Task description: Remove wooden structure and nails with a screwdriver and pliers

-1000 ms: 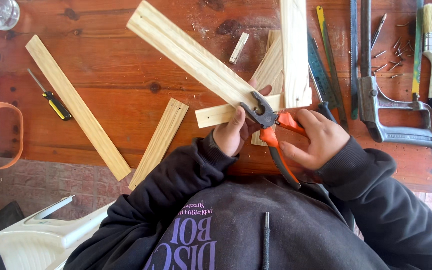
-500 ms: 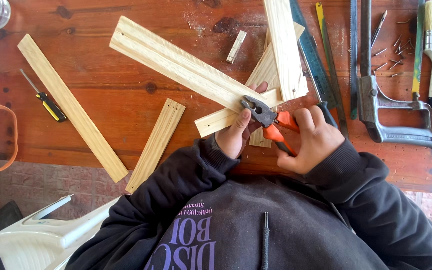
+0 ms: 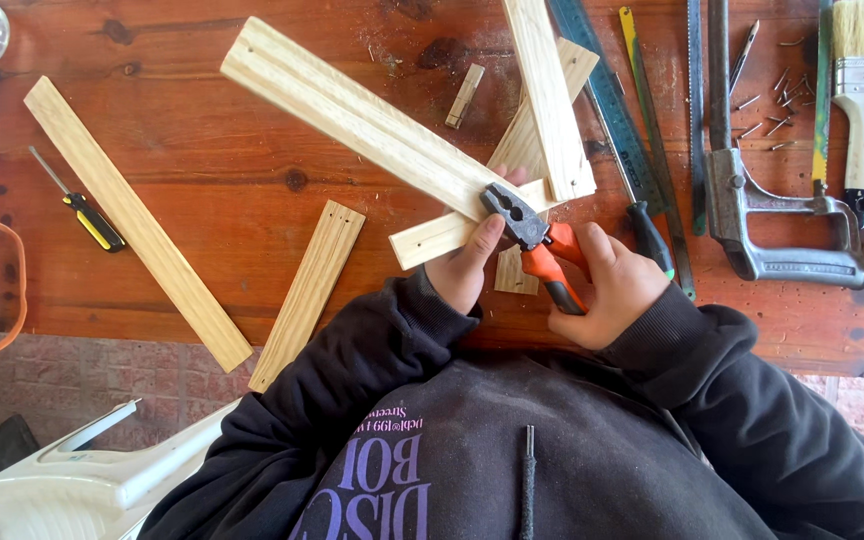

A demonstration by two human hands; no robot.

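The orange-handled steel pliers (image 3: 537, 245) lie at the near centre of the reddish-brown wooden tabletop (image 3: 252, 180), with the dark head pointing far-left and resting against the near end of the long pale grooved wooden slat (image 3: 362, 120). The right hand (image 3: 607, 285) is wrapped around both orange handles in a firm, narrow grip, squeezing them together. The left hand (image 3: 467, 265) sits just left of the pliers head, its grip pressed on the short pale wooden strip (image 3: 432, 238) that lies under the long slat, thumb touching the slat end. Whether the pliers head bites on a nail cannot be told. A second pale wooden slat (image 3: 550, 95) runs upright across the stack just to the right. To the left lie a short pale wooden board with two holes (image 3: 310, 290), a long thin pale wooden batten (image 3: 132, 220) and a yellow-and-black screwdriver (image 3: 82, 205). A small wooden block (image 3: 466, 95) lies at the far centre. To the right are a blue-grey metal ruler (image 3: 607, 100), a grey metal hacksaw frame (image 3: 752, 210), loose nails (image 3: 772, 105) and a white-handled paintbrush (image 3: 860, 90). A white plastic chair (image 3: 82, 480) stands near left, off the tabletop.
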